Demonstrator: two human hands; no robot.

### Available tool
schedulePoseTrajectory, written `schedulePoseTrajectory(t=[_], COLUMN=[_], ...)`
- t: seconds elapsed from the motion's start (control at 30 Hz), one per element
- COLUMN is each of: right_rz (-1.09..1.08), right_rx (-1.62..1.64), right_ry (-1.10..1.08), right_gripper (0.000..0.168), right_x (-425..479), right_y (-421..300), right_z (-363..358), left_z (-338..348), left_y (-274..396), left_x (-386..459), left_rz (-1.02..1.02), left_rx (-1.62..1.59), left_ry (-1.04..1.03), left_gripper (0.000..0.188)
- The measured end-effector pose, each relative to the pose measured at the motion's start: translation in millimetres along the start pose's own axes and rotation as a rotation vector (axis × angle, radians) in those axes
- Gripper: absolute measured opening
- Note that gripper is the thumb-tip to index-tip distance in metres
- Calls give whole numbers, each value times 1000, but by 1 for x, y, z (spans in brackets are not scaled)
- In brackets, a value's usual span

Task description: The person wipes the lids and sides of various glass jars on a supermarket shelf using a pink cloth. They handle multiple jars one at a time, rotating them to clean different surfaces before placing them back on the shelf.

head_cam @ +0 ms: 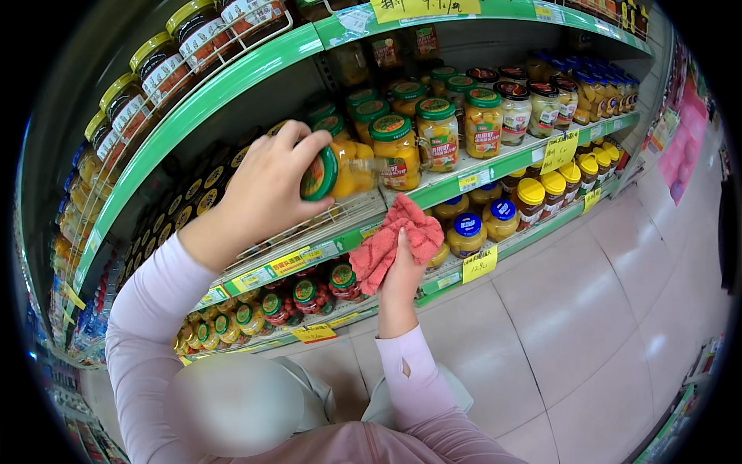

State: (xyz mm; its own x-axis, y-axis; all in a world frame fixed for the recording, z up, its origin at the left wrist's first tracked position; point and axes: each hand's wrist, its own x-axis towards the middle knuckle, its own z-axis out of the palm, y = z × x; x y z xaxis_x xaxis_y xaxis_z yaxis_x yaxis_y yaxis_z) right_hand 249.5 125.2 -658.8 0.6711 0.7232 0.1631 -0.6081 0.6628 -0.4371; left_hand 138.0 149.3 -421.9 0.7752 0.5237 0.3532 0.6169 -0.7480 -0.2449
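My left hand (272,180) grips a glass jar of yellow fruit (351,169) by its green lid; the jar is tilted on its side above the wire-covered middle shelf, its base towards the right. A crumpled red cloth (397,240) is in my right hand (403,284), in front of the shelf's green edge and below the jar. Just right of the held jar, an upright jar of yellow fruit (397,153) with a green lid stands on the shelf, among several alike.
Jars with black lids (513,113) stand further right on the middle shelf (443,185). Below are jars with blue lids (468,232), yellow-lidded jars (530,200) and jars of red fruit (313,297). A wire rack (237,40) holds jars above left. Tiled floor (556,301) lies at the right.
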Motion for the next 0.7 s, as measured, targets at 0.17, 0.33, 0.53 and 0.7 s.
schedulePoseTrajectory(t=[0.17,0.33,0.53,0.7], right_rz=[63,170,102,233], right_rx=[57,78,60,152], right_ry=[60,144,76,104], right_gripper=[44,40,37,40], right_x=[-2,-3,1,1], right_y=[-2,-19,-26,-24], right_z=[0,4,8,-8], left_z=[34,52,64,60], left_y=[-33,-44,-46,-49], left_x=[30,35,42,50], left_rz=[-112,-147,-180,-202], left_rx=[-20,-31,-11,-9], left_ry=[-70,-163,-263,-357], left_gripper=[73,75,80,82])
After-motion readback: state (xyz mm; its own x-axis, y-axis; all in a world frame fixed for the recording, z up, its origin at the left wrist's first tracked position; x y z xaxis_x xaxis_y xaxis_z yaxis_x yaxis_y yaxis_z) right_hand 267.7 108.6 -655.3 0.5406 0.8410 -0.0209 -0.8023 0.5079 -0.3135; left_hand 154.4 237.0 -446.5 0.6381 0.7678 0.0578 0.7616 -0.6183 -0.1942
